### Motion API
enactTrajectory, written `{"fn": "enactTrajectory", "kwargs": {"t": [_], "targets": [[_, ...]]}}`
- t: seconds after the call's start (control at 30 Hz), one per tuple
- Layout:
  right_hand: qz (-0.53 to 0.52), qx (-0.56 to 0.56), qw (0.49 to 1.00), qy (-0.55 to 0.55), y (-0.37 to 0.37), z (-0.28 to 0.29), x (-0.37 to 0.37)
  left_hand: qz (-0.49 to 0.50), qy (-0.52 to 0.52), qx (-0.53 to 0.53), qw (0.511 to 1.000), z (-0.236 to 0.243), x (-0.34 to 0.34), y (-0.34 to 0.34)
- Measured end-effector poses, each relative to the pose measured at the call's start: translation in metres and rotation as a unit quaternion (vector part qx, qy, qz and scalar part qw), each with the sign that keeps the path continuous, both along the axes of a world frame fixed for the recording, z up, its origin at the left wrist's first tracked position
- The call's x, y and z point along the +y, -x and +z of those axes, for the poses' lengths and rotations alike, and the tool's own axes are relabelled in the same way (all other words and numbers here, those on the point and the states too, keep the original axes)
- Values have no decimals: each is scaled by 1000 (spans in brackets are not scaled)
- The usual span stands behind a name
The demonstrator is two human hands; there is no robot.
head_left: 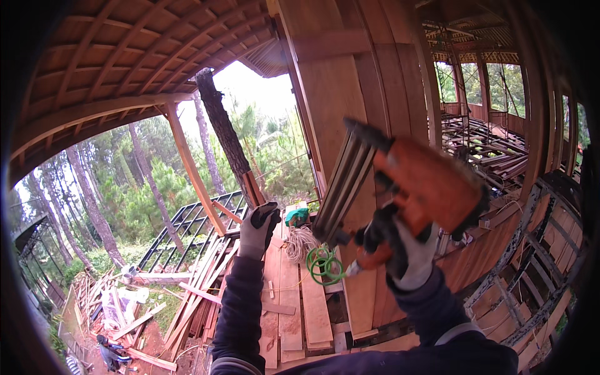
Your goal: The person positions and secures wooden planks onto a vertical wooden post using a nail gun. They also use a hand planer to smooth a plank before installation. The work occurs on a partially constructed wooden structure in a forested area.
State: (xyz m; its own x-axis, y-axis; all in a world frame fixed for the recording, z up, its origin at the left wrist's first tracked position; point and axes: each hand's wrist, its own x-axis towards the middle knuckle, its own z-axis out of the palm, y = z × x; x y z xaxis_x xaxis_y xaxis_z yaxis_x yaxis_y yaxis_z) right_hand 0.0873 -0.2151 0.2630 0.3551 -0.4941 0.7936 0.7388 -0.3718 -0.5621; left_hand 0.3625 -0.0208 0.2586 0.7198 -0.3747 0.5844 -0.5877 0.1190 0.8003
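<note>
My right hand [412, 253], in a grey and black glove, grips the handle of an orange nail gun [431, 184]. The gun is raised at the right, in front of tall wooden wall boards [331, 87], and is slightly blurred. Its dark nose and long slanted magazine [347, 184] point up and left, apart from the boards as far as I can tell. A green coiled air hose [325, 265] hangs below the gun's handle. My left hand [259, 228], gloved alike, is raised with its fingers curled together; what they hold, if anything, is hidden. Behind it rises a bark-covered trunk [225, 128].
Planks [290, 315] form the platform below me, with a coiled rope [300, 244] and a green cloth-like bundle [298, 217] on it. Loose boards [200, 281] are piled at the left. A person [111, 353] is on lower ground. A metal frame [531, 262] stands at the right.
</note>
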Motion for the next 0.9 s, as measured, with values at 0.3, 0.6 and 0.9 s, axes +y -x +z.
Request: {"fn": "enactTrajectory", "kwargs": {"t": [0.3, 0.6, 0.9], "targets": [[436, 114, 827, -337, -26, -153, 68, -124, -70, 128, 982, -81, 37, 35], [294, 315, 844, -319, -24, -239, 66, -36, 44, 281, 958, -198, 62, 96], [332, 327, 800, -379, -5, -263, 41, 7, 4, 283, 959, -200, 45, 109]]}}
